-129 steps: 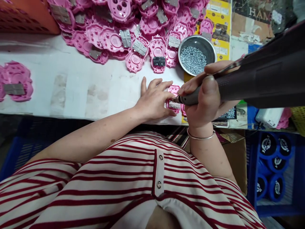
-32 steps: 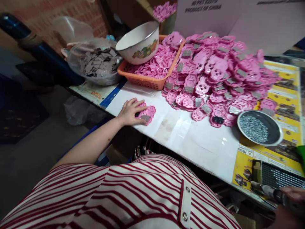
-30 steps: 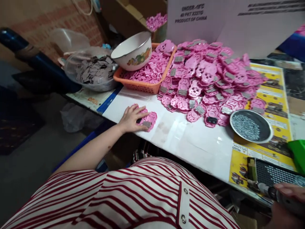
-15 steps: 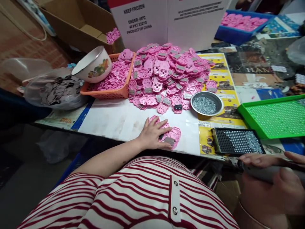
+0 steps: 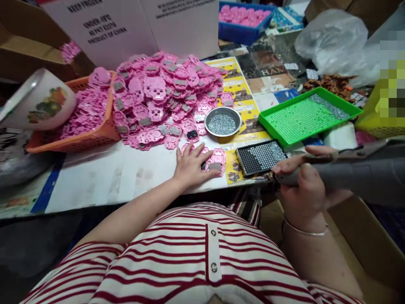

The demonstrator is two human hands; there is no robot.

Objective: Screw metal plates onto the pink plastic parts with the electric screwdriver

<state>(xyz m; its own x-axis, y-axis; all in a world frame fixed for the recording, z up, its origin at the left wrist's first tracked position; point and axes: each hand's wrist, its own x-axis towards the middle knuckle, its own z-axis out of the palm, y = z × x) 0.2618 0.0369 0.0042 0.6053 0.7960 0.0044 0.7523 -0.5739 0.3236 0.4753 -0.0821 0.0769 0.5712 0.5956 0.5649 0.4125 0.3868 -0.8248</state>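
Pink plates (image 5: pixel 219 156) slid rightward | left fingers (image 5: pixel 198 150) splayed over | right fingers (image 5: pixel 292 163) clasp driver (image 5: pixel 354 175): crosswise, nose left

worktable (image 5: pixel 72 188): white-covered, smudged | white printed carton (image 5: pixel 136 31): upright behind | brown cardboard box (image 5: pixel 27 48): upper left | floor (image 5: pixel 15 278): shadowed

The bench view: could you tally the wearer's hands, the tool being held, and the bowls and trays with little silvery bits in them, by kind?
Hands: 2 (left hand, right hand)
Held tools: 1 (dark tool)
Bowls: 1 (metal bowl)
Trays: 2 (black tray, green tray)
Total: 6
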